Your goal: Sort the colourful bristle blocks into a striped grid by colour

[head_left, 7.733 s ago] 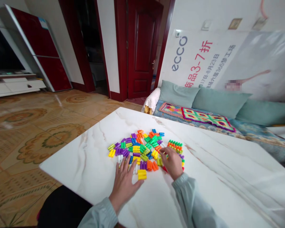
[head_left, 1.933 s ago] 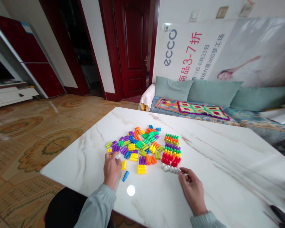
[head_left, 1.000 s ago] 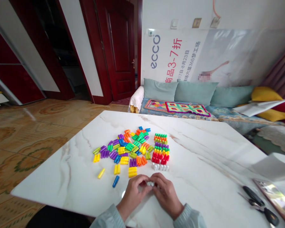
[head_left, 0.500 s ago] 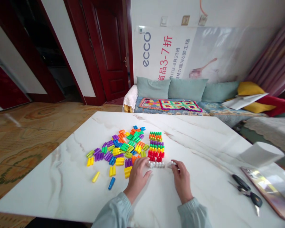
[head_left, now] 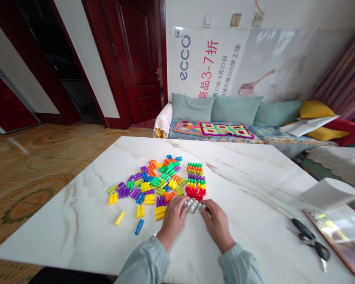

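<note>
My left hand (head_left: 174,216) is closed around the left end of some white peg-shaped plastic blocks (head_left: 192,206), whose rounded ends face me. From the other side, my right hand (head_left: 215,221) pinches a small white block (head_left: 201,206) close to them. Whether the two white groups touch, I cannot tell. Just beyond my fingers, red blocks (head_left: 195,192) form the near end of a neat stack of coloured rows (head_left: 196,178) in green, orange, purple and yellow. To the left lies a loose heap of coloured blocks (head_left: 154,182), its nearest yellow block (head_left: 159,213) beside my left hand.
Everything lies on a white marbled table (head_left: 85,232). A single yellow block (head_left: 119,218) and a blue one (head_left: 139,227) lie apart at the left. Keys (head_left: 310,238), a phone (head_left: 334,240) and a white paper roll (head_left: 331,193) are at the right.
My right hand has moved left with its white block, up to the white blocks at my left hand. Those white blocks, in a straight row before, now sit unevenly. The view has shifted slightly.
</note>
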### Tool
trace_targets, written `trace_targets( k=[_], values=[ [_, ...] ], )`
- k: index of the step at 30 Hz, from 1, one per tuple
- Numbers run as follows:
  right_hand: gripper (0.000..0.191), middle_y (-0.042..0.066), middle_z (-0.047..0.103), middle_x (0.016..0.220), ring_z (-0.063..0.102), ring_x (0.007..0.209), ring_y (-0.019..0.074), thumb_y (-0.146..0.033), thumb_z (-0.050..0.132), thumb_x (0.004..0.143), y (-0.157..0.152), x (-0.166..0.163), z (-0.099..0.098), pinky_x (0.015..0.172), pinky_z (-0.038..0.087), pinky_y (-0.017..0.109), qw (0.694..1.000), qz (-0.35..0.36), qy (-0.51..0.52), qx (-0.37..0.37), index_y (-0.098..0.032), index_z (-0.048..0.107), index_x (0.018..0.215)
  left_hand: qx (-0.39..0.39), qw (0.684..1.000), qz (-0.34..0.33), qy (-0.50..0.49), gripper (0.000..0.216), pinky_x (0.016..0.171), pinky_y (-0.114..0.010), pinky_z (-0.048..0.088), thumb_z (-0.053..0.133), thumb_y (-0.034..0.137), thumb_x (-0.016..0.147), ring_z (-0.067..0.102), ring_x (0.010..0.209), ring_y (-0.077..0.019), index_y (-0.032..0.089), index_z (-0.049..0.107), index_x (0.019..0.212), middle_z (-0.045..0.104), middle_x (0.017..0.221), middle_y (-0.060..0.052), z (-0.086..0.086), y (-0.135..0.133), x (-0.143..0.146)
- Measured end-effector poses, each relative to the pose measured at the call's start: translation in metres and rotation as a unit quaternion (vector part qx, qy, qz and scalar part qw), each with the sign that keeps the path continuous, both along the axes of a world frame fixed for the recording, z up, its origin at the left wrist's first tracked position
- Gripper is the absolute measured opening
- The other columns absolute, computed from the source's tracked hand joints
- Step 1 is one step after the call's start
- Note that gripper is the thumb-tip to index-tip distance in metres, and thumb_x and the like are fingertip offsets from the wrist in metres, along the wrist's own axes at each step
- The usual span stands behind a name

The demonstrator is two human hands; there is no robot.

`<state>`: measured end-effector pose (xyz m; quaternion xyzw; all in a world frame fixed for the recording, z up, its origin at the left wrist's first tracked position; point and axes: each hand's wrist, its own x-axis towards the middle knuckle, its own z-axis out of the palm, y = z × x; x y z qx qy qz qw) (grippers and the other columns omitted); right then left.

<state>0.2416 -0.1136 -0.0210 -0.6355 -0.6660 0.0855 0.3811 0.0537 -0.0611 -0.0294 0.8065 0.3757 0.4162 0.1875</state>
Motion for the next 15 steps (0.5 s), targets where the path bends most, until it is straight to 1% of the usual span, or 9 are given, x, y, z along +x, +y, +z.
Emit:
trace_targets(
  k=[2,5,8,11,13,15],
  values=[
    [0.018,0.004,0.069,0.089,0.065,0.078,0.0190,-0.026,0.052,0.090,0.001,-0.002,0.001,0.069,0.051,0.029,1.000,0.007,0.000,0.004,-0.023,0.067,0.100,0.000,1.000,0.000,-0.003,0.032,0.094,-0.041,0.052,0.049,0.009,0.092,0.061,0.106,-0.0222,0.021,0.059,0.120,0.068,0.112,-0.008,-0.001,0.001,0.000],
    [0.019,0.004,0.069,0.091,0.065,0.079,0.0189,-0.026,0.051,0.091,0.000,-0.002,0.001,0.070,0.051,0.028,1.000,0.004,0.020,0.009,-0.022,0.067,0.101,0.000,1.000,0.005,-0.009,0.033,0.091,-0.041,0.053,0.043,0.008,0.093,0.062,0.103,-0.0222,0.021,0.060,0.118,0.068,0.109,-0.008,-0.002,0.001,-0.001],
    [0.021,0.004,0.069,0.093,0.066,0.081,0.0188,-0.026,0.050,0.093,-0.001,-0.001,0.000,0.072,0.052,0.028,0.999,-0.001,0.037,0.009,-0.022,0.066,0.105,0.002,1.000,0.012,-0.012,0.040,0.094,-0.041,0.052,0.041,0.002,0.089,0.061,0.106,-0.0222,0.021,0.059,0.119,0.066,0.111,-0.009,0.000,0.001,-0.001],
    [0.022,0.005,0.069,0.096,0.065,0.081,0.0186,-0.025,0.049,0.093,-0.001,0.000,-0.003,0.072,0.052,0.028,0.999,-0.007,0.039,0.013,-0.021,0.065,0.108,-0.006,1.000,0.010,-0.003,0.051,0.098,-0.043,0.049,0.044,-0.003,0.079,0.058,0.111,-0.0233,0.019,0.057,0.122,0.064,0.115,-0.010,0.005,-0.003,-0.001],
    [0.023,0.006,0.068,0.101,0.065,0.079,0.0180,-0.025,0.049,0.094,-0.002,-0.001,-0.003,0.071,0.052,0.028,0.999,-0.020,0.034,0.025,-0.021,0.064,0.111,-0.011,1.000,-0.002,0.007,0.056,0.100,-0.044,0.048,0.048,-0.002,0.073,0.056,0.112,-0.0248,0.019,0.056,0.124,0.062,0.118,-0.010,0.010,-0.007,-0.002],
    [0.024,0.007,0.066,0.107,0.064,0.084,0.0192,-0.026,0.050,0.095,-0.003,-0.002,0.000,0.072,0.052,0.029,0.998,-0.040,0.011,0.044,-0.022,0.064,0.114,-0.013,1.000,-0.015,0.016,0.057,0.101,-0.045,0.047,0.054,0.002,0.071,0.055,0.114,-0.0265,0.019,0.055,0.126,0.060,0.120,-0.011,0.014,-0.009,-0.002]
  ],
)
